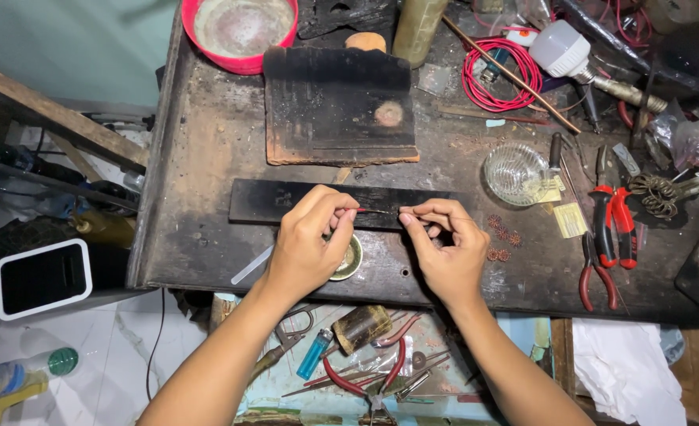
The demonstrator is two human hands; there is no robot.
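I see both hands meeting over the long black strip (318, 203) that lies across the middle of the dark, scorched desk (207, 158). My left hand (310, 244) has its grip pinched tight on one end of a thin wire (377, 211), thumb and forefinger closed on a reddish tip. My right hand (444, 248) pinches the other end, fingers curled in, so the wire spans the small gap between the two hands just above the strip. A small round brass dish (349, 260) sits just in front of the strip, partly under the left hand. Behind the strip rests a charred square block (337, 106). To the right of the strip stands a ribbed glass bowl (516, 173), and farther right lie red-handled pliers (613, 225). A few tiny coiled spirals (503, 237) lie just beside the right hand.
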